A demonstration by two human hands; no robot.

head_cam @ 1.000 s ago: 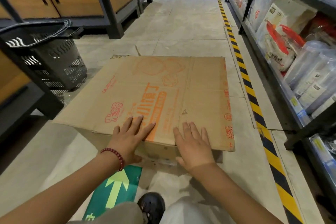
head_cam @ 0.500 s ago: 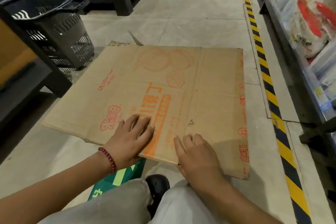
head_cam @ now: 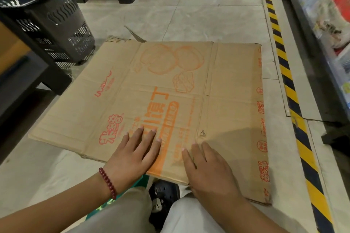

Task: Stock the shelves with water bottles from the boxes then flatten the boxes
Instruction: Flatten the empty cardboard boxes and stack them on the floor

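Observation:
A brown cardboard box [head_cam: 151, 89] with orange print lies flattened on the tiled floor in front of me. My left hand [head_cam: 132, 155], with a red bead bracelet at the wrist, presses flat on its near edge with straight fingers. My right hand [head_cam: 206, 168] presses flat beside it, a little to the right, also near the front edge. No water bottles are in view.
A black plastic shopping basket [head_cam: 49, 17] stands at the left beside a dark shelf base [head_cam: 28, 73]. A yellow-black hazard stripe [head_cam: 291, 100] runs along the floor at the right, with a stocked shelf [head_cam: 325, 24] beyond. My knees and a black shoe [head_cam: 162, 196] sit below the box.
The box has gone from partly raised to lying flat on the floor under both hands. The view has tilted down and closer.

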